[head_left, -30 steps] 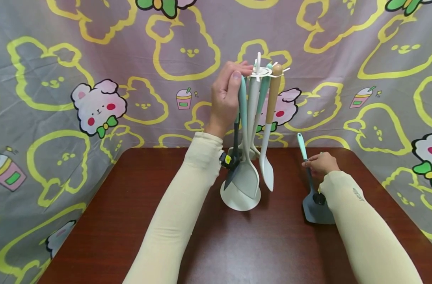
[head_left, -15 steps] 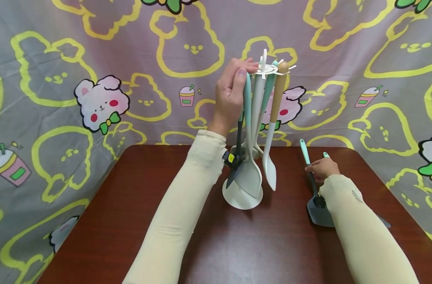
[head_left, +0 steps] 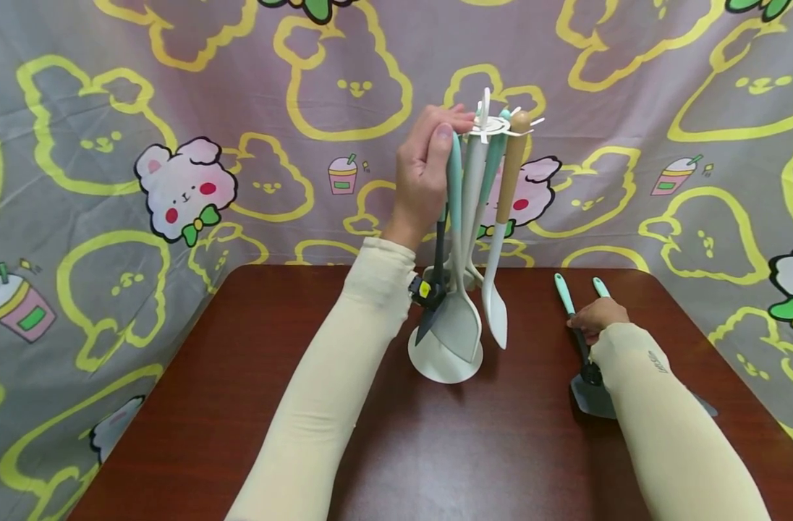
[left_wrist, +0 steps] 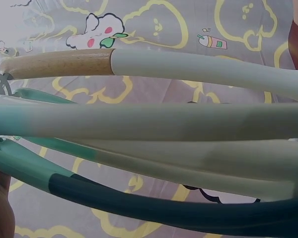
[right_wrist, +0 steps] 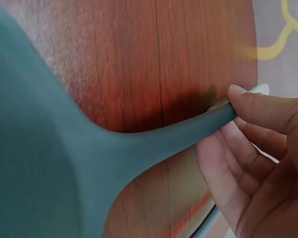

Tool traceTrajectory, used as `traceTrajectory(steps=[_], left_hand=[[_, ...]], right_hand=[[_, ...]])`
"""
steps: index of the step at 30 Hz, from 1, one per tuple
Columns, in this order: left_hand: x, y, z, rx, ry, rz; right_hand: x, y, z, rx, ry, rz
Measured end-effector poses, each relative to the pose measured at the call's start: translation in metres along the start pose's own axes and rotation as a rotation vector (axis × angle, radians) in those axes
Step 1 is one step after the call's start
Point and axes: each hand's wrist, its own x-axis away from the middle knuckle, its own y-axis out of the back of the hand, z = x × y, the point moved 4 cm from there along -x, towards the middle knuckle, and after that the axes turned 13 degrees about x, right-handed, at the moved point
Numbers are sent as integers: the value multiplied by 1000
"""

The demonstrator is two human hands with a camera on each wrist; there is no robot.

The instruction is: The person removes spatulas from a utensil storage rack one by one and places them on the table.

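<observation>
A white utensil rack [head_left: 445,359] stands upright on the table, hung with several kitchen utensils. My left hand [head_left: 424,163] holds its top, fingers over the hook ring and thumb against the top of a mint handle [head_left: 455,184]. In the left wrist view, only part of the left hand [left_wrist: 1,208] shows at the edge. To the right of the rack, my right hand [head_left: 598,318] pinches a dark grey spatula [head_left: 592,398] with a mint handle. The right wrist view shows thumb and fingers around the spatula's thin shaft [right_wrist: 188,130]; its broad blade is partly outside the view.
A second mint-handled utensil [head_left: 601,287] lies to the right of the spatula, mostly hidden behind my right hand and forearm. From the rack hangs a white utensil with a wooden handle [head_left: 512,174]. Patterned cloth [head_left: 351,72] closes off the table's [head_left: 273,347] back and sides.
My right hand has drawn the spatula a little toward me and to the right. The second utensil's handle has come into fuller view. My left hand stays on the rack.
</observation>
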Motion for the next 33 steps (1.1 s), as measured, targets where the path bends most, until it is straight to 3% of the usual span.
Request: traceTrajectory(steps=[6, 21, 33], left_hand=[[-1, 1, 1, -5, 2, -7], [-1, -1, 1, -9, 6, 1], [0, -1, 0, -12, -3, 4]], right_hand=[[-1, 2, -1, 7, -30, -4], [-3, 3, -7, 144, -55, -64], [1, 9, -6, 222, -20, -72]])
